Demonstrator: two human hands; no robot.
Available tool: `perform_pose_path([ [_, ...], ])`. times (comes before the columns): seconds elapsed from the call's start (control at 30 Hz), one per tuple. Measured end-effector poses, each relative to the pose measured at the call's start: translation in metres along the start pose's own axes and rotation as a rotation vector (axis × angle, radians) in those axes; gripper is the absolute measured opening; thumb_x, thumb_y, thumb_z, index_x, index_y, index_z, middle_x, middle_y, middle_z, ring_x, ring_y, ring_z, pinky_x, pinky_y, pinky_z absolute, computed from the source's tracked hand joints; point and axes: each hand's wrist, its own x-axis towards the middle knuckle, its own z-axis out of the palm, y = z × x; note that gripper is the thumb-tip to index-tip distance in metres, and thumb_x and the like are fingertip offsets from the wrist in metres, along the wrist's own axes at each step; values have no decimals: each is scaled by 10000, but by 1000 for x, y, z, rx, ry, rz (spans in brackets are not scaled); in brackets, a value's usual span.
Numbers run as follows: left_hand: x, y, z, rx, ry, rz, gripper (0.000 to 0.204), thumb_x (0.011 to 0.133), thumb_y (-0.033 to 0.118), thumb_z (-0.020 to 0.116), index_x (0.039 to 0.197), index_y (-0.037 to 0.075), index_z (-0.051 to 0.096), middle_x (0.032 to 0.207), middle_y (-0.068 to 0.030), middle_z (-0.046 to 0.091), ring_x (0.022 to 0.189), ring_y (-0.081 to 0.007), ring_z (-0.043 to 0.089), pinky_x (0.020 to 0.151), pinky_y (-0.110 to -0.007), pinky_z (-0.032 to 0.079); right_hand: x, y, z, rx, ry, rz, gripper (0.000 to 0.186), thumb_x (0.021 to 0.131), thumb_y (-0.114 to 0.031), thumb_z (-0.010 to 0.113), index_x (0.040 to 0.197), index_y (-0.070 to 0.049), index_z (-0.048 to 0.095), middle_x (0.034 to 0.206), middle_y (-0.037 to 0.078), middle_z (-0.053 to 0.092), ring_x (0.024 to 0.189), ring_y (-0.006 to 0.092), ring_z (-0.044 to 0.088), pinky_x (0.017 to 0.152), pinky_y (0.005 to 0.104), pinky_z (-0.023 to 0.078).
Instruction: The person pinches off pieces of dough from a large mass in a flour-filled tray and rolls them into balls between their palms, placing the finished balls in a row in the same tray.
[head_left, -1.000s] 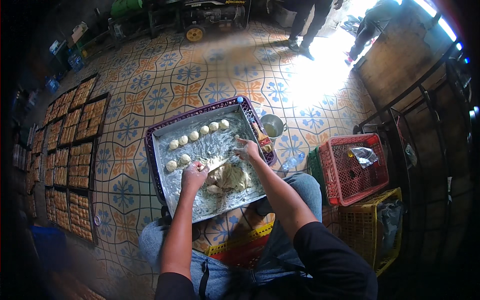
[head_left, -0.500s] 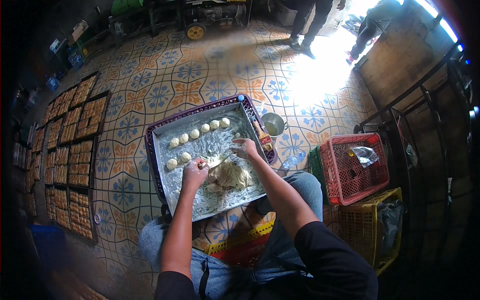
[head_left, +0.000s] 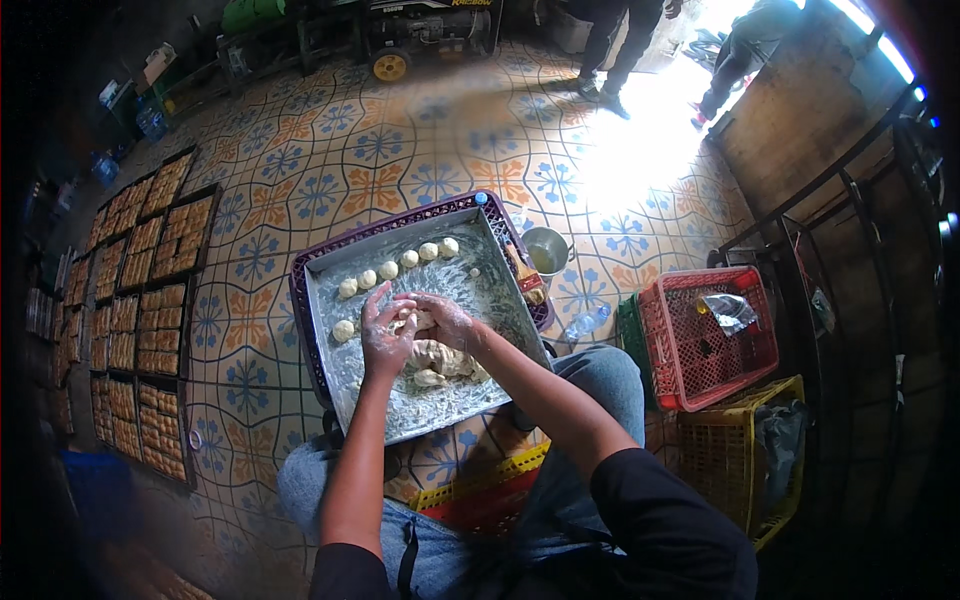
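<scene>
Both hands, dusted with flour, meet above a wide metal tray (head_left: 400, 425). My left hand (head_left: 386, 340) and my right hand (head_left: 446, 320) cup a small piece of dough (head_left: 410, 322) between them, their fingers partly hiding it. Just below, a larger lump of pale dough (head_left: 440, 362) lies on the floured tray bottom. Beyond my hands, several round dough balls (head_left: 409, 259) form a slanted row. A separate dough ball (head_left: 343, 330) sits near the tray's left wall.
A purple crate (head_left: 302, 300) supports the tray; a brush (head_left: 524, 270) lies on its right edge. A metal pot (head_left: 547, 250), a plastic bottle (head_left: 588, 322) and a red crate (head_left: 715, 375) stand right. Trays of baked pieces (head_left: 140, 330) cover the left floor. People (head_left: 625, 50) are far off.
My right hand has swung left to meet my left hand, which rose slightly. The dough stretched between them is now a small piece in both hands. One dough ball is now hidden behind my left hand.
</scene>
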Motion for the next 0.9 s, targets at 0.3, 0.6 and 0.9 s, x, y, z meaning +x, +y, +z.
perform_pose_path([
  [0.3,3,-26,0,-997,77,-762,582,1009,397,573,1474,82,423,1392,-122,577,1178,-273,624,986,-416,524,-5,-8,50,-795,241,-372,418,926,-194,721,1322,-104,625,1050,137,711,845,209,703,729,321,571],
  [0.6,-12,-37,-13,-1080,-55,-1016,385,1031,428,460,1135,125,673,1081,-67,721,908,-216,703,761,-389,580,1,14,68,-1835,530,-402,997,757,-370,802,1585,-348,249,1330,208,536,1099,460,591,883,598,514],
  [0.9,-13,-29,-5,-769,-205,-1049,202,987,324,560,858,168,568,770,25,590,620,-123,569,582,-312,512,35,32,-31,-1387,223,-87,1256,679,-394,887,1644,-240,99,1296,380,570,1204,517,556,1031,498,433],
])
